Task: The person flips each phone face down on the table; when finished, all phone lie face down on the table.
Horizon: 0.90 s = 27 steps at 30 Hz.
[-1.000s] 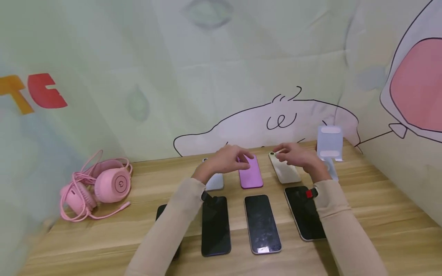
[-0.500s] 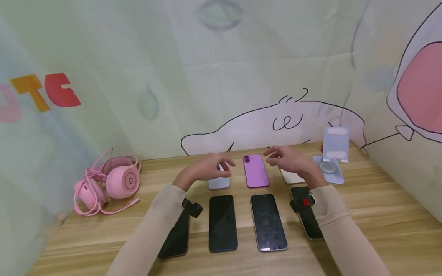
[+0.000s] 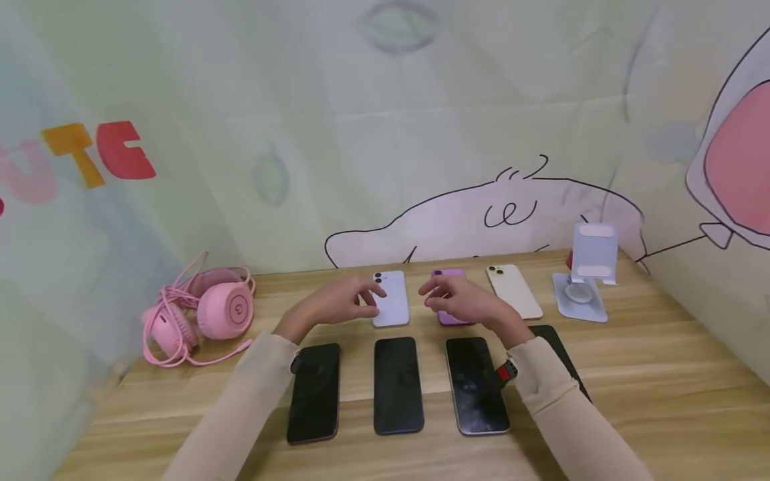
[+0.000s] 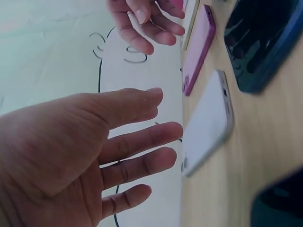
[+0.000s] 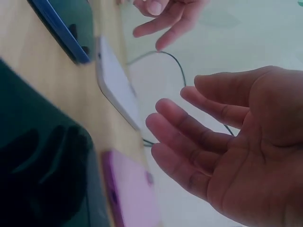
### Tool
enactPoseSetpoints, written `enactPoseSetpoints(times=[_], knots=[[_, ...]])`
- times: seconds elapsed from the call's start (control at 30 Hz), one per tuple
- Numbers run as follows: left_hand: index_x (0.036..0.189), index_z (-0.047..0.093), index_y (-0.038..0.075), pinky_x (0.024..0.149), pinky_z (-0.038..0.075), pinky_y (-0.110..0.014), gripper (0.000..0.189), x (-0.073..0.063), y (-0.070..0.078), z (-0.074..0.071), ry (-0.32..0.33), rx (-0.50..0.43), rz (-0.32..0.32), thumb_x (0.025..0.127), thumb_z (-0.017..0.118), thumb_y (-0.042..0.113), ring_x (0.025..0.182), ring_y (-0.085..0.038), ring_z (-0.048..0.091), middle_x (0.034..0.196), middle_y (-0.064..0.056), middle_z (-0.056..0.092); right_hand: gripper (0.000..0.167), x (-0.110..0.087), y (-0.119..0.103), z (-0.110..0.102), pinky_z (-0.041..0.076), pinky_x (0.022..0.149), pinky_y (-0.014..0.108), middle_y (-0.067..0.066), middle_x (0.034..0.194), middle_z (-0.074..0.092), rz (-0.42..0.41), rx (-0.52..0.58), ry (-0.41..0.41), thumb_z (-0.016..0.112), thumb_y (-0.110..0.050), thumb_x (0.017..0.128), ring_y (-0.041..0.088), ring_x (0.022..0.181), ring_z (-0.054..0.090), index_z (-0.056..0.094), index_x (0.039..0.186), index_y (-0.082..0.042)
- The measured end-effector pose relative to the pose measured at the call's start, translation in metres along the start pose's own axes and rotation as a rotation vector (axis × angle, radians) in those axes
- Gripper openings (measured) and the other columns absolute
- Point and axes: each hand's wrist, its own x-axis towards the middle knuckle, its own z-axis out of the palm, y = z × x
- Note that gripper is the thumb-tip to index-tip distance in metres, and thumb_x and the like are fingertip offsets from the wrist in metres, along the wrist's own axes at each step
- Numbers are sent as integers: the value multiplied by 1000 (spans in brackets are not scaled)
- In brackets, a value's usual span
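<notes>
My left hand (image 3: 337,300) hovers with relaxed fingers at the left side of a pale lilac phone (image 3: 394,300) that lies back up. Above a purple phone (image 3: 452,321), partly covering it, is my right hand (image 3: 466,299), fingers loosely bent and holding nothing. Both palms face each other; the left wrist view shows a gap between the left fingers and the lilac phone (image 4: 208,125). A cream phone (image 3: 516,290) lies to the right of the right hand. In front, black-screened phones lie in a row: one at left (image 3: 315,393), then two nearer the middle, and one partly under the right sleeve.
Pink headphones (image 3: 210,307) with a coiled cable sit at the back left of the wooden table (image 3: 180,414). A light blue folding stand (image 3: 592,257) with a round pad stands at the back right. A printed cloth (image 3: 240,133) hangs behind.
Both hands have moved left, the left from over the lilac and purple phones to the lilac one's side, the right from the cream phone to the purple one. The view has turned slightly left.
</notes>
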Motion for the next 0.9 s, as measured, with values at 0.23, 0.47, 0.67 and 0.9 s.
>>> enactPoseSetpoints(times=[0.23, 0.47, 0.67, 0.9], knots=[[127, 66, 8, 84, 56, -36, 35, -27, -15, 0, -12, 12, 6, 94, 71, 20, 95, -21, 67, 109, -7, 72, 30, 10, -11, 25, 51, 90, 44, 17, 121, 65, -22, 31, -65, 58, -13, 101, 29, 105, 64, 60, 129, -1], [125, 67, 8, 85, 55, -39, 34, -62, -32, -3, -40, 87, -12, 94, 72, 20, 91, -20, 66, 106, -6, 72, 31, 17, -27, 52, 50, 95, 44, 14, 121, 66, -44, 57, -151, 58, -14, 102, 25, 105, 65, 60, 130, -3], [122, 68, 7, 80, 55, -38, 33, -93, -45, -4, -64, 136, -29, 92, 73, 19, 86, -17, 65, 104, -7, 72, 30, 19, -40, 67, 49, 98, 44, 12, 118, 66, -69, 62, -189, 58, -15, 102, 25, 106, 65, 60, 130, -3], [127, 65, 6, 74, 51, -32, 39, -117, -59, 7, -13, 89, -30, 92, 74, 21, 81, -11, 59, 100, -3, 67, 29, 19, -52, 88, 50, 89, 38, 14, 114, 66, -66, 72, -234, 57, -10, 101, 25, 97, 61, 60, 128, -2]])
